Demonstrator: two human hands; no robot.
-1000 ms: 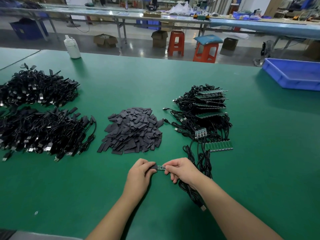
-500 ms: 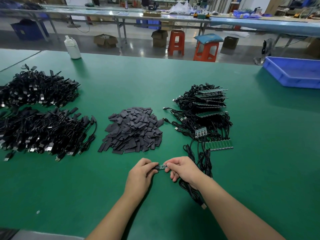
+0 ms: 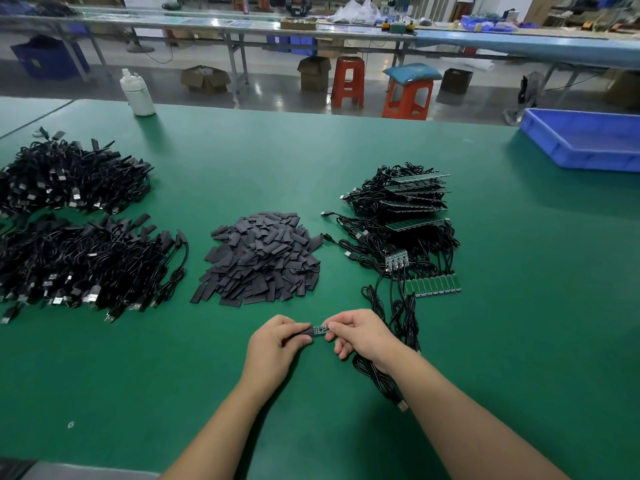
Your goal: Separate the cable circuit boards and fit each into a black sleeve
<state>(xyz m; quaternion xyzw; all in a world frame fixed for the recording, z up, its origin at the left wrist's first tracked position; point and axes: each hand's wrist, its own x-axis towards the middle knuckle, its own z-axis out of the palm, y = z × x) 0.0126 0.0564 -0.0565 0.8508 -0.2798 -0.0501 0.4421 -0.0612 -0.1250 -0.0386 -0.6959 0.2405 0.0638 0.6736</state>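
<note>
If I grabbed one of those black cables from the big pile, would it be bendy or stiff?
Probably bendy: the cables lie in loose loops and curls. Likely light, being thin. Neighbours would probably drag along, since the pile looks tangled.

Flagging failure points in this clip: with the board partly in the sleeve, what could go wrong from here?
1. The circuit board shows bare between the left hand and right hand; pushed crooked into the black sleeve, it may jam.
2. Its cable runs under the right wrist beside other loose cables; a tug could snag them and drag the joined board strip.
</note>
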